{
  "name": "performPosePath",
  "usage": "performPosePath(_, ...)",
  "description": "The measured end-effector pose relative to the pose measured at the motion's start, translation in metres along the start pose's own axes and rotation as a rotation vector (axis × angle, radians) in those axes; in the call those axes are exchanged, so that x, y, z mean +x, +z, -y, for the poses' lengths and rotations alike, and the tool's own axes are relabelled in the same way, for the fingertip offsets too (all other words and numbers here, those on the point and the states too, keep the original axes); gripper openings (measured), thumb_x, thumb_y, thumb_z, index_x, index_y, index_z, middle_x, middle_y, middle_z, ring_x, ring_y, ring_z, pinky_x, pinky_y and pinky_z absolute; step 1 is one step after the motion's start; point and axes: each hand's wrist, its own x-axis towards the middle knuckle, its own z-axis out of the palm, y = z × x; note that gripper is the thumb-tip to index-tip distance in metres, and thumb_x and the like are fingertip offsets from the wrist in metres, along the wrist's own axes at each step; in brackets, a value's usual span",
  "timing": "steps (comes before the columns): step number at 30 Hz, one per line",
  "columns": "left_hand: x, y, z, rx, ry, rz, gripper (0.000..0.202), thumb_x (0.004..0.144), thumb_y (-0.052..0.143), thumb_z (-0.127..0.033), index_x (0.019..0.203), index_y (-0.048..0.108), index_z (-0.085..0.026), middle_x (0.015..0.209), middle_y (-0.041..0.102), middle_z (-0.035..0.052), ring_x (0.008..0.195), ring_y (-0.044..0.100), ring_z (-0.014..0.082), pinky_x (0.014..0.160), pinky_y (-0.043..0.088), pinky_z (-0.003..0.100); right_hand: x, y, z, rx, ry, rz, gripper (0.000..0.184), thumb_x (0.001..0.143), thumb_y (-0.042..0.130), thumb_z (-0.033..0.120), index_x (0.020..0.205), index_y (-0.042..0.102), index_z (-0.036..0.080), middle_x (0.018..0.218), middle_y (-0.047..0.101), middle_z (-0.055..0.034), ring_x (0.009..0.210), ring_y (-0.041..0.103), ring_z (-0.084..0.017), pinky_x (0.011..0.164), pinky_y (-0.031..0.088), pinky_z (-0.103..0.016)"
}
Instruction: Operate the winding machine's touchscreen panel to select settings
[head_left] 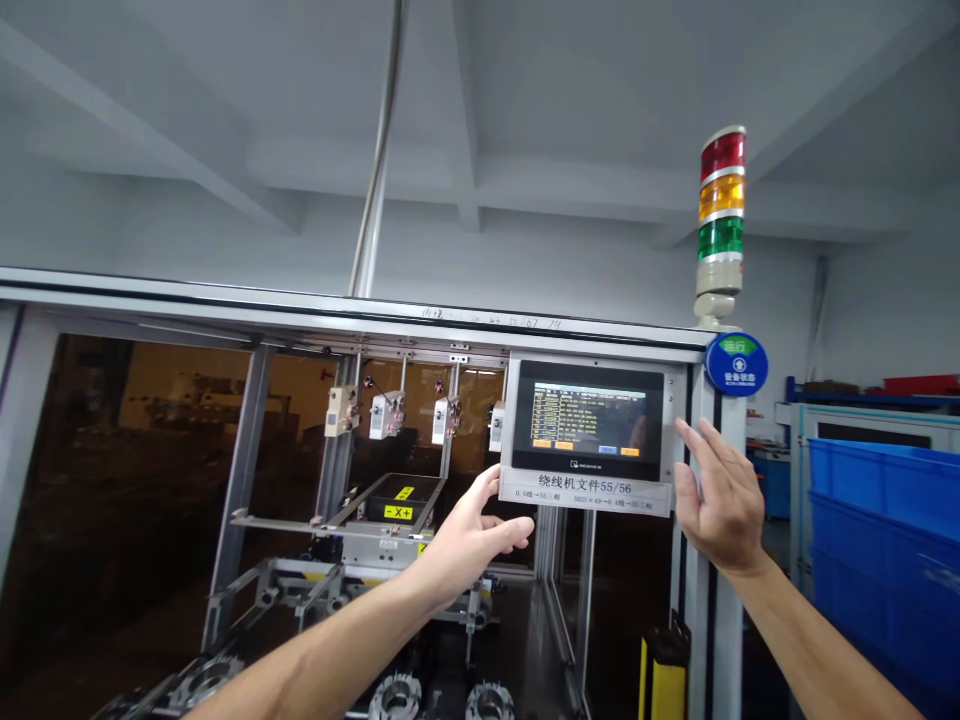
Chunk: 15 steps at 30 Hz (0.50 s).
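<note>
A touch screen panel (589,418) in a grey frame hangs on the front of a winding machine, with a printed label strip (585,492) under it. My left hand (472,535) is raised with fingers apart, its thumb touching the panel's lower left corner. My right hand (720,495) is open too, fingers spread, resting against the panel's right edge. Neither hand holds anything. The screen shows lines of yellow text and small orange buttons.
A red, amber and green signal tower (721,215) stands on the machine top above a round blue sign (736,364). Inside the enclosure are several small tensioner units (387,413) and a black carriage (395,500). Blue crates (885,540) are stacked at right.
</note>
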Motion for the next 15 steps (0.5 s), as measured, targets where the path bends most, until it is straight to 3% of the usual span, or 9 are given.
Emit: performPosePath(15,-0.0002,0.0007,0.0002,-0.010,-0.004,0.005,0.067,0.083,0.063,-0.033,0.142,0.032,-0.025,0.144,0.036,0.0060,0.085,0.062,0.0105,0.077,0.047,0.025,-0.0006,0.0005,0.0001,-0.013,-0.009,-0.013,0.053,0.084,0.053,0.005,0.137,0.047,0.007,0.125,0.058,-0.0156,0.121,0.053,-0.029,0.097,0.047,-0.044)
